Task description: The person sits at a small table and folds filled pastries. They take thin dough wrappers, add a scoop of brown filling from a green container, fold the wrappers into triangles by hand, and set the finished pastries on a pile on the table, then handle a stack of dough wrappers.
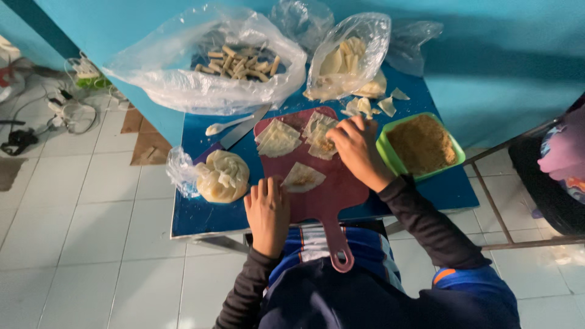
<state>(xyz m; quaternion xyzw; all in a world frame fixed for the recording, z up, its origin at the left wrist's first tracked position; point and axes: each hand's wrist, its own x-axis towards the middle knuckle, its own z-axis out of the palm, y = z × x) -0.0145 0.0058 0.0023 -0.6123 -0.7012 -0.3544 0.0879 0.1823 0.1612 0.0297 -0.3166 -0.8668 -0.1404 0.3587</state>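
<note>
A small blue table (201,216) stands against a turquoise wall (487,49), on a floor of pale square tiles (73,244). A dark red cutting board (329,195) lies at the middle of the table, its handle overhanging the near edge toward the person.

The left hand (267,210) rests flat at the board's near left edge, fingers (263,190) straight and close together, holding nothing, just beside a triangular dough wrapper with filling (303,177). The right hand (356,146) lies palm down over a group of wrappers (320,139) at the board's far right; its fingers curl down onto them, but whether they pinch one cannot be told. A further stack of folded wrappers (278,139) sits at the board's far left.

To the right of the board, touching the right wrist area, is a green container of brown crumbs (421,145). At the left stands a bagged bundle of pale dough (222,176). A knife (241,133) and a white spoon (222,126) lie beyond it. At the back, a large clear bag holds rolled pieces (241,62); a second clear bag holds wrappers (347,58).

Cables and a plug strip (61,109) lie on the floor at left. A metal chair frame (506,201) stands at right.
</note>
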